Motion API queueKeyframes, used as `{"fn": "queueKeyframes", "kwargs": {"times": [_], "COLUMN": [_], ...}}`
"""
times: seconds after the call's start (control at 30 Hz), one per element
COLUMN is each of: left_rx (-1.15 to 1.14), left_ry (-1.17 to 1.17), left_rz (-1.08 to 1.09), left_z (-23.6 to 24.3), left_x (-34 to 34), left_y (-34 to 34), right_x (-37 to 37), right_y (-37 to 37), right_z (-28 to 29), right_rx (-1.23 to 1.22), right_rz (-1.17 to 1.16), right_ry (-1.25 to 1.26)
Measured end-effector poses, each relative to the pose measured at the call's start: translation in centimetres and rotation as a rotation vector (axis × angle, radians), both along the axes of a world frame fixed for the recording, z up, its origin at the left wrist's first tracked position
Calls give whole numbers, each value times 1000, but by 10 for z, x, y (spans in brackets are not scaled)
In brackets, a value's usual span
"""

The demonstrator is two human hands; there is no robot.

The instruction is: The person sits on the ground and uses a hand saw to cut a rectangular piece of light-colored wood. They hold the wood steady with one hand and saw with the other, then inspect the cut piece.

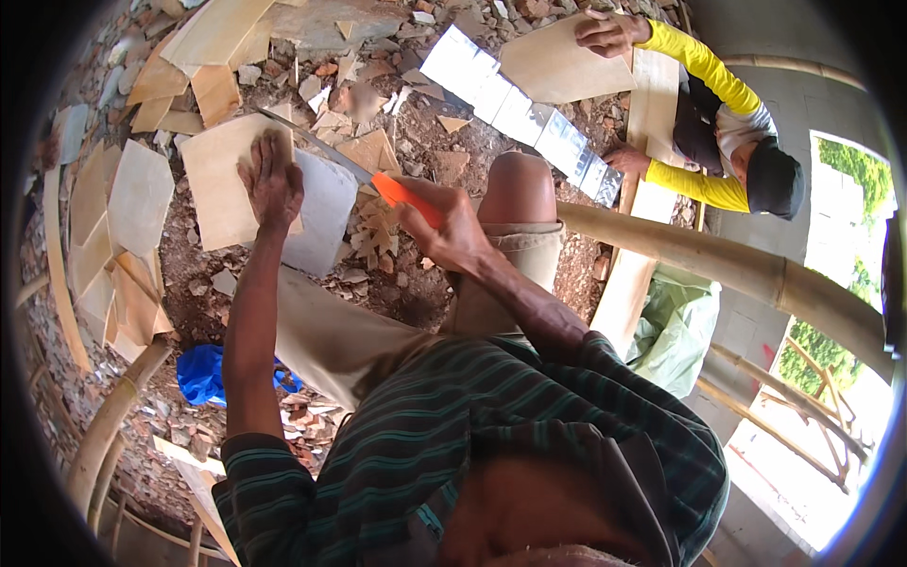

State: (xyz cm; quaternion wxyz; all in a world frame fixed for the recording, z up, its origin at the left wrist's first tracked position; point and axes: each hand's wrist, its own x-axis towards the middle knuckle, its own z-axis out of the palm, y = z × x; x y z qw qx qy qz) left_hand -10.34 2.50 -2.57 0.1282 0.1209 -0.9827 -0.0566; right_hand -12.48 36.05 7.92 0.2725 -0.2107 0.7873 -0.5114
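My left hand (271, 180) lies flat, fingers stretched, on a thin beige board (213, 175) that looks like plywood. My right hand (452, 227) is wrapped round the orange handle (392, 192) of a handsaw. Its narrow blade (321, 148) points up and left, with the tip near the board's upper right edge; whether the teeth touch the board I cannot tell. Partly under the board, on its right, sits a pale grey slab (321, 213). Below it are my bent legs in khaki trousers.
Broken rubble (397, 265) and board offcuts (137, 203) cover the ground. At upper right a co-worker in yellow sleeves (704, 61) touches another board (557, 66) beside shiny rectangular pieces (515, 109). A bamboo pole (699, 250) crosses at right; a blue plastic bag (200, 375) lies at left.
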Motion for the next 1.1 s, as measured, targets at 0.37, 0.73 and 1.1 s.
{"fn": "queueKeyframes", "kwargs": {"times": [0.37,0.73,1.1], "left_rx": [-15,14,36], "left_ry": [82,78,89], "left_rz": [-145,-153,-151], "left_z": [9,2,-4], "left_x": [1,-1,0], "left_y": [-4,-7,-8], "right_x": [-55,-46,-41], "right_y": [-111,-105,-95], "right_z": [74,57,45], "right_rx": [-52,-94,-70], "right_rz": [100,51,104], "right_ry": [150,136,97]}}
